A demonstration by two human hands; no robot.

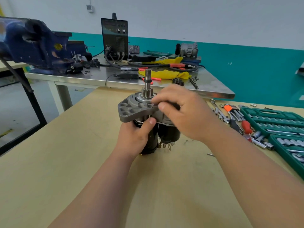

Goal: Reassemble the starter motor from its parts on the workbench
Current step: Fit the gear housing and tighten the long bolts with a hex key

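Note:
The starter motor (131, 109) stands upright on the wooden workbench (65, 162), its grey drive-end housing on top and the pinion shaft (147, 86) pointing up. My left hand (136, 135) grips the black motor body from below the housing, thumb pressed against its front edge. My right hand (182, 111) is curled over the right side of the housing, fingertips pinching something small at a hole near the shaft; what it pinches is hidden. The black solenoid (169, 134) with its terminals shows under my right hand.
A green socket set case (279, 127) lies open at the right with loose sockets, wrenches and hex keys (230, 111) beside it. Behind stands a steel table (205, 89) with a blue vise (32, 45), a welder (114, 38), yellow cloth and cables. A small screw (210, 155) lies on the bench.

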